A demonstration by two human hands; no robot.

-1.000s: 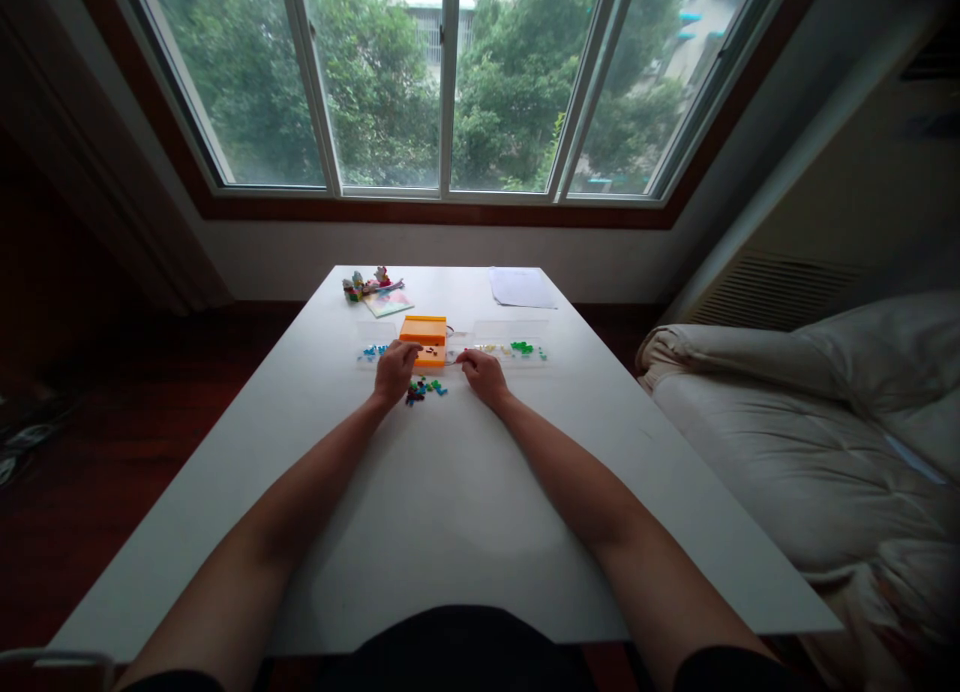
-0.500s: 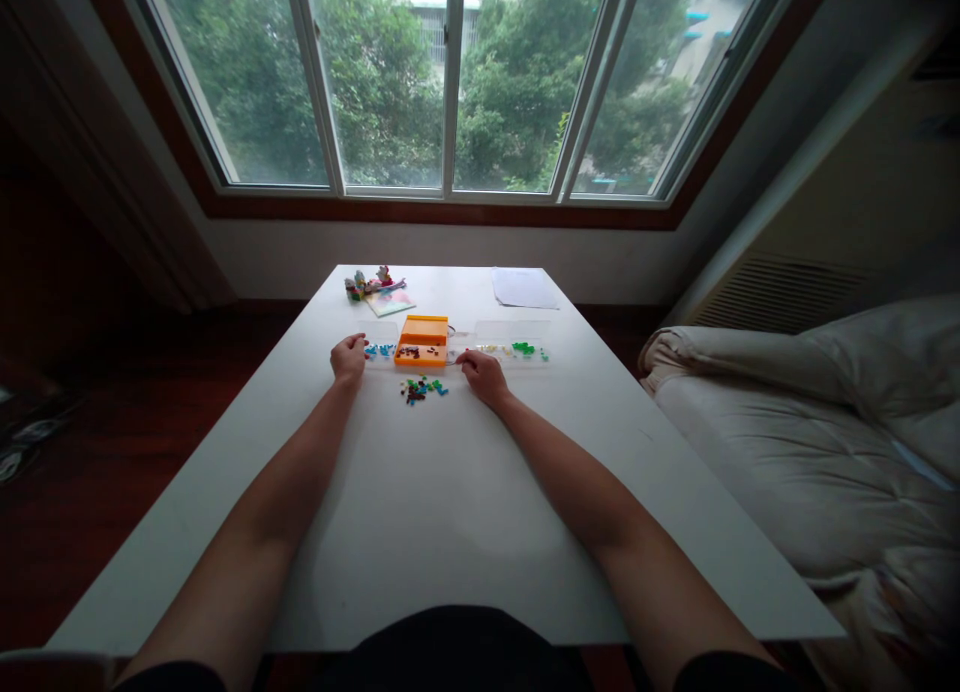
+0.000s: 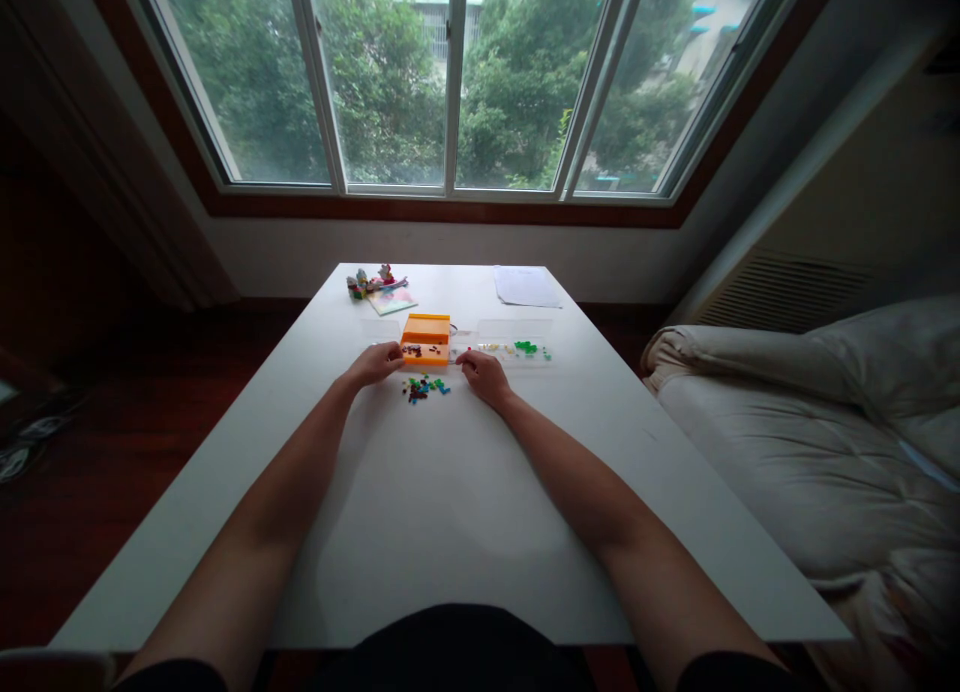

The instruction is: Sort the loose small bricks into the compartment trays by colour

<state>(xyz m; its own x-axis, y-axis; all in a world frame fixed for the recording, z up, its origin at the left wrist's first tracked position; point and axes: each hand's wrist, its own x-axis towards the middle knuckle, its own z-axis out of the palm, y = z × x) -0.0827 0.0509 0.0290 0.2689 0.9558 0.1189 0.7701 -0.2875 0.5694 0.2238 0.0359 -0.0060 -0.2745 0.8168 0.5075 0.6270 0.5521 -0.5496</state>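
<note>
An orange box (image 3: 427,327) with brown pieces in its near tray stands open toward the table's far end. My left hand (image 3: 375,363) is at the left side of that box, its fingers closed; whatever they hold is too small to see. Just right of the box, my right hand (image 3: 486,375) has its fingertips pinched together over a clear box's near left corner, their contents hidden. A pile of small coloured bricks (image 3: 424,388) lies between the hands. The clear box (image 3: 516,330) on the right contains green and pale pieces. Another clear box (image 3: 380,328) is partly covered by my left hand.
Behind the boxes are a small colourful toy model (image 3: 366,284), a pastel card (image 3: 393,301) and white papers (image 3: 526,286). The white table (image 3: 457,532) stands before a window, with a beige sofa (image 3: 735,452) to its right.
My left hand has moved right from the left clear box to the orange box's left edge, now covering the blue pieces. My right hand has stayed almost in place.
</note>
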